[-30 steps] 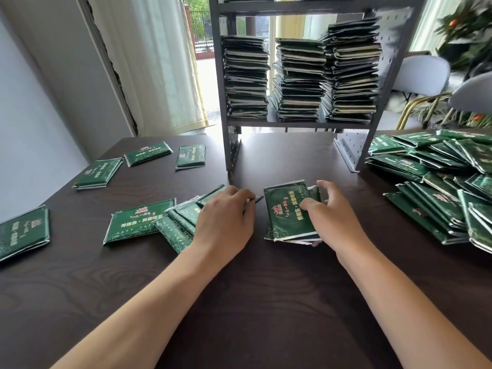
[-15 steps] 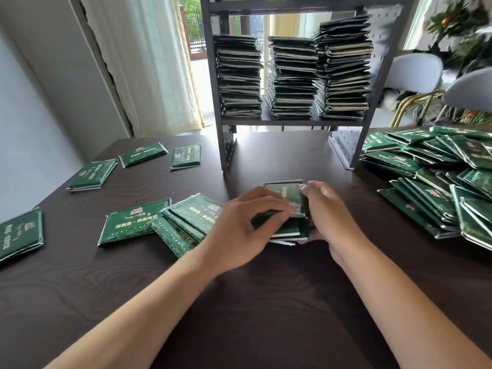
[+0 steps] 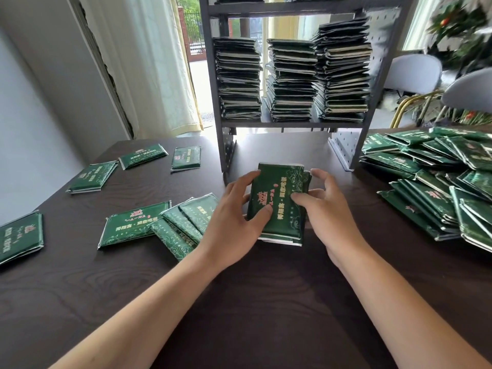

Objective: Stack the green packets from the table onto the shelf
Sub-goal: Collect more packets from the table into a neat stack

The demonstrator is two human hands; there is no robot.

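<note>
Green packets (image 3: 279, 206): small bundle on table (image 3: 253, 302) before shelf (image 3: 290, 123), clamped betw. left hand (image 3: 234, 222) & right hand (image 3: 327, 211), both gripping sides, prob. to square edges for carrying.

A dark wood-grain table (image 3: 266, 302) carries a grey pegboard shelf (image 3: 383, 59) at its far edge — three stacks of green packets (image 3: 290, 81) stand on its board. Left of the shelf lie scattered packets (image 3: 135, 225); right of it, a heaped pile (image 3: 436, 182).
</note>
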